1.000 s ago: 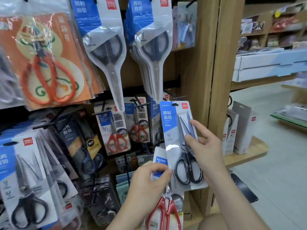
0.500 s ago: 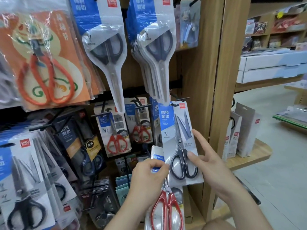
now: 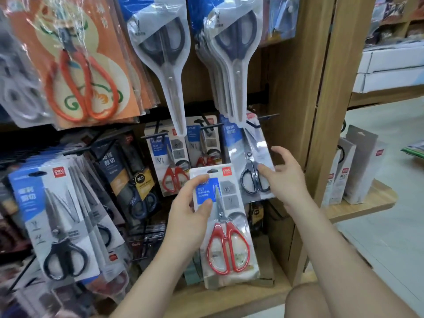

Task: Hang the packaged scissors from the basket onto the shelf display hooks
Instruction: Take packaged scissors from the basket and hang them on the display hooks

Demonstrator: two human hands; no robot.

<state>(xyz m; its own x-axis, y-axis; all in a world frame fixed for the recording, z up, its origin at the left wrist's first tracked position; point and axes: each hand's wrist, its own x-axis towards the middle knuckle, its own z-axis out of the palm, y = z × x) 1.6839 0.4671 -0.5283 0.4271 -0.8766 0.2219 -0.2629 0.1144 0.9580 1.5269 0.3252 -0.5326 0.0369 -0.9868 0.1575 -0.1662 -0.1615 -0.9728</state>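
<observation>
Red-handled pack [image 3: 226, 226] raised, pinched by left hand [image 3: 185, 216], right hand [image 3: 286, 182] loosened (fingers spread) against black-handled pack [image 3: 252, 157], grey packs [image 3: 231, 65] overhanging

I see a wooden shelf display [image 3: 293, 111], black hooks [image 3: 267, 116] carrying packaged scissors [image 3: 160, 53], white boxes [image 3: 358, 166] on its side ledge [image 3: 376, 200].

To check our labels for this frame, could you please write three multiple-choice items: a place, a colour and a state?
1. Where is the black-handled pack relative to the red-handled pack? A above-right; B below-left; C behind it.
2. Handle colour in the pack the left hand pinches? A blue; B red; C green.
3. The right hand is: A a fist; B spread, thumb on the black-handled pack; C unseen.
Answers: A, it sits higher and further right; B, red loops show through the plastic; B, its fingers are splayed.
</observation>
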